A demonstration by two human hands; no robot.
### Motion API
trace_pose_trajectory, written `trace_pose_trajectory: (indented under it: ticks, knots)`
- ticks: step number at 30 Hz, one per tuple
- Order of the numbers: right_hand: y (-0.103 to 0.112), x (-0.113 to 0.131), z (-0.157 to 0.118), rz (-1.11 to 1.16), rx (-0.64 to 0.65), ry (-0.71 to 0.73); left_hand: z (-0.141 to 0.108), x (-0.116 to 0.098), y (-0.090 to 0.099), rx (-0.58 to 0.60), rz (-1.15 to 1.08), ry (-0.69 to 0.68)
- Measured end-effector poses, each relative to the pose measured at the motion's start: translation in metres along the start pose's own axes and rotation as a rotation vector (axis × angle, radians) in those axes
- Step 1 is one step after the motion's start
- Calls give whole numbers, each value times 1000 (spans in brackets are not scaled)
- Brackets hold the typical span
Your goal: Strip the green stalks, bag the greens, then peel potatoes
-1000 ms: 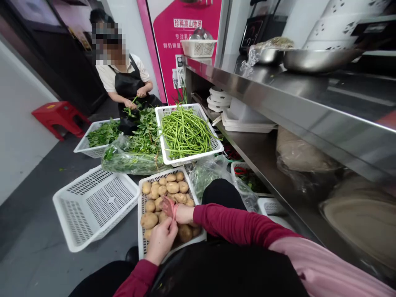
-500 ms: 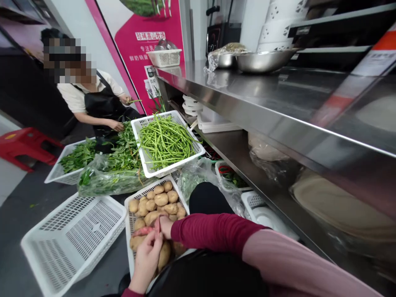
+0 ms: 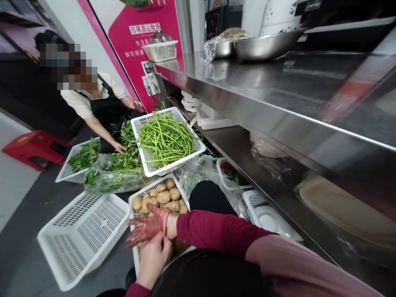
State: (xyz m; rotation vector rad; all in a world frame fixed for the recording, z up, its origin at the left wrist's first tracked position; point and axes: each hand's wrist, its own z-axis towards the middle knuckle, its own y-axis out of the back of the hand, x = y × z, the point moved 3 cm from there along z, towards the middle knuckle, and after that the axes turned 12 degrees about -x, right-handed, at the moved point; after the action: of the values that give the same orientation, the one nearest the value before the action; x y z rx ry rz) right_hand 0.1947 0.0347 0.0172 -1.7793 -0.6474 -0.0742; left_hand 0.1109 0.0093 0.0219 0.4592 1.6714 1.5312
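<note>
My right hand wears a thin, see-through reddish glove, its fingers spread and pointing left. At the wrist, my left hand is bare and pinches the glove's cuff, which is pulled taut. Both hands are above a white plastic basket of potatoes, and they hide its near part.
An empty-looking white basket stands on the floor at left. Green beans fill another, beside bagged leafy greens. Opposite, a co-worker handles greens near a red stool. A steel counter runs along the right.
My right hand has gone further into the glove, and its fingers have spread out to the left. My left hand now grips the cuff at the wrist. The co-worker's hand moved down into the greens.
</note>
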Motion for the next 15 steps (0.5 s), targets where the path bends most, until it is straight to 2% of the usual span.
trace_pose_trajectory:
  ticks: [3, 5, 7, 10, 12, 15]
  knots:
    - [3, 5, -6, 101, 19, 319, -5, -12, 5, 35, -242, -199]
    - [5, 7, -6, 70, -26, 472, -6, -21, 13, 26, -312, -246]
    - [9, 8, -2, -37, -137, 486, -5, -30, 21, 24, -355, -231]
    - [15, 11, -1, -117, -333, 383, -3, -35, 19, 74, -465, -162]
    - [10, 18, -8, -30, -271, 349, -3, -30, 9, 122, -611, -58]
    - [-11, 31, -26, 146, 11, 311, -5, -16, -14, 284, -911, 180]
